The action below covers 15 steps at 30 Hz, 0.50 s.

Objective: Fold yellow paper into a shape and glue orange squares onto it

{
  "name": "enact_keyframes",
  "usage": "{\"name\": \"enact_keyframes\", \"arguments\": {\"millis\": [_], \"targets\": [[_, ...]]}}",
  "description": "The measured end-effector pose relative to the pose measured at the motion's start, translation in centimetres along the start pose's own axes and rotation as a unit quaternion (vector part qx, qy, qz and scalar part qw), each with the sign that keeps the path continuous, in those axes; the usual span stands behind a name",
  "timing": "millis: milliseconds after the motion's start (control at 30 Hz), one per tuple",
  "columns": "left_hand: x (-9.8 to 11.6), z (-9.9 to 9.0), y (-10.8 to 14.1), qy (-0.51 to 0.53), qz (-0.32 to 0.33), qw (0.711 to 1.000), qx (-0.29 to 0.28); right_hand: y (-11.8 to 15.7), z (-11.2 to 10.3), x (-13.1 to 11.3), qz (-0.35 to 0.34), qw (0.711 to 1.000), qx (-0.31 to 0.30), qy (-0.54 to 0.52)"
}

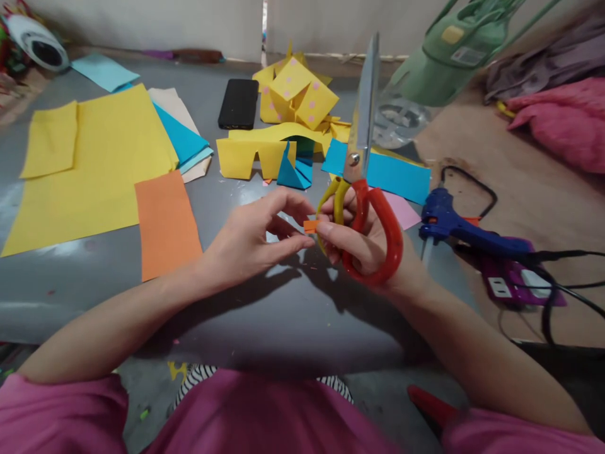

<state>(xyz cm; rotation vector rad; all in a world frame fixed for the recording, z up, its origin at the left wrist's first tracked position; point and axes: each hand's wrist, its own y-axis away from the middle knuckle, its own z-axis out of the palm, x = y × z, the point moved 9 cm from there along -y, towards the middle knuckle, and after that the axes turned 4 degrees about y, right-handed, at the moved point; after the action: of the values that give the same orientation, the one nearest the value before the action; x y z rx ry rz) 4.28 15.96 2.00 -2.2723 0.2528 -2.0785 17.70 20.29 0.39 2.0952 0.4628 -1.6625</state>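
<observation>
Scissors [362, 151] with red and yellow handles hang upright on my right hand [363, 236], their blades closed and pointing away from me. The thumb and fingers of this hand also pinch a tiny orange paper piece [310, 227]. Close beside it, my left hand [258, 236] has its thumb and fingers apart around the piece's left end, with nothing clearly gripped. Just beyond the hands are a folded blue paper piece [295, 170] and a yellow paper strip with notches [236, 157]. An orange sheet [165, 227] lies by my left forearm.
Large yellow sheets [94, 151] lie at the left. Behind the hands are a black phone [238, 104] and dotted yellow paper shapes [302, 91]. A blue strip [399, 175], a blue glue gun [439, 217] with cables and a purple power strip [501, 284] are at the right.
</observation>
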Motion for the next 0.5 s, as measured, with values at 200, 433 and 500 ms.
{"name": "enact_keyframes", "arguments": {"millis": [200, 433, 500], "targets": [[0.14, -0.01, -0.03, -0.023, 0.006, 1.000, 0.011, -0.03, 0.59, 0.81, 0.021, 0.999, -0.023, -0.029], [0.05, -0.07, 0.10, -0.027, 0.001, 0.999, 0.020, -0.01, 0.89, 0.28, 0.004, 0.998, -0.040, -0.039], [0.14, 0.01, 0.04, 0.005, 0.003, 1.000, 0.016, -0.01, 0.79, 0.36, 0.003, 0.998, -0.040, -0.039]]}}
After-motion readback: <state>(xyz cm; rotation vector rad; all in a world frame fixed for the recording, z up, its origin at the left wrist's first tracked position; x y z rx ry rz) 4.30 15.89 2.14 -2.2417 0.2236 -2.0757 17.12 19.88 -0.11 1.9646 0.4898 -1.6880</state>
